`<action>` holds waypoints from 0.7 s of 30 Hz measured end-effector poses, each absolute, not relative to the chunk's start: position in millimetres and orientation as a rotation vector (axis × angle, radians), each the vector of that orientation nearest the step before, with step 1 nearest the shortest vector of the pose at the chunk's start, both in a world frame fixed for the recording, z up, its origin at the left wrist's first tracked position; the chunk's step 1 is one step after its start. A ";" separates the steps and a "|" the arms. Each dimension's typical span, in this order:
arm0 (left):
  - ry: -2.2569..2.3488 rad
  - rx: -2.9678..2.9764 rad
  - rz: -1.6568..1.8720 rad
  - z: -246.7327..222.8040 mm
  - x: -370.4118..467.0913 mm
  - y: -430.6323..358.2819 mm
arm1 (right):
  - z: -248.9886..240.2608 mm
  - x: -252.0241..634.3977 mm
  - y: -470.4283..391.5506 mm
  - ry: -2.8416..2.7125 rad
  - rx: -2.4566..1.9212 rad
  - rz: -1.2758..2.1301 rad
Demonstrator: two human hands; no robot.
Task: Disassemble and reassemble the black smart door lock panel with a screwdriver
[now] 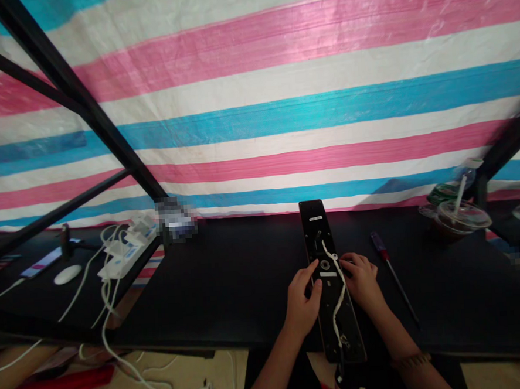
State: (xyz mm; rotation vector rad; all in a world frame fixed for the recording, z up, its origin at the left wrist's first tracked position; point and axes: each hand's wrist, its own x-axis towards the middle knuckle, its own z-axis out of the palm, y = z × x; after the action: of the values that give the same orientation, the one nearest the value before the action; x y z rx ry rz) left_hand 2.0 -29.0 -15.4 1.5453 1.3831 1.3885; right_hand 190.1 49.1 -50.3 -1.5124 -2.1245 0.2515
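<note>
A long black panel (314,233), like the back plate of an electronic door lock, lies lengthwise, with its near end at the table's front edge. Along its face runs a white cable (340,298), which continues past the near end. My left hand (302,300) grips the panel's left side, index finger and thumb apart on its face. At the right edge, my right hand (361,276) has its fingers bent against the panel beside the cable; its fingertips are partly hidden. A screwdriver (392,274) with a purple and red handle lies to the right, touched by neither hand.
A plastic cup (457,217) with a straw stands at the back right, near a clear bottle (469,170). On the left are a white power strip (125,255) with cables, a white mouse (67,275) and a phone (48,258). Black frame bars (78,106) and a striped sheet (281,111) rise behind.
</note>
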 end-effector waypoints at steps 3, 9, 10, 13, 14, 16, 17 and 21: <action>1.387 1.547 1.392 -15.7 2.3 -28.3 | -51.4 190.8 48.5 -2.122 -1.512 0.238; 1.386 1.540 1.406 -19.6 2.0 -28.0 | -52.9 186.5 46.5 -2.094 -1.502 0.269; 1.391 1.540 1.406 -19.8 1.9 -28.0 | -50.5 187.5 45.7 -2.078 -1.492 0.279; 1.397 1.537 1.409 -19.3 1.8 -28.1 | -38.9 203.7 42.6 -1.976 -1.449 0.265; 1.396 1.538 1.414 -19.0 1.8 -28.2 | -35.0 214.4 41.5 -1.925 -1.459 0.228; 1.391 1.546 1.424 -18.4 1.9 -28.6 | -30.5 241.6 38.9 -1.816 -1.576 0.106; 1.390 1.547 1.430 -18.1 2.0 -28.8 | -30.8 256.4 37.3 -1.764 -1.678 0.034; 1.424 1.527 1.435 -17.0 2.2 -29.8 | -45.2 302.7 28.3 -1.791 -1.949 0.026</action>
State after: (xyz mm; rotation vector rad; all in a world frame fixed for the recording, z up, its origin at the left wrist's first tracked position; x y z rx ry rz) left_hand 2.2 -29.8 -17.0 1.5274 1.4240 1.4350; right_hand 302.7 28.3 -45.2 -1.9486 -1.7914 0.0260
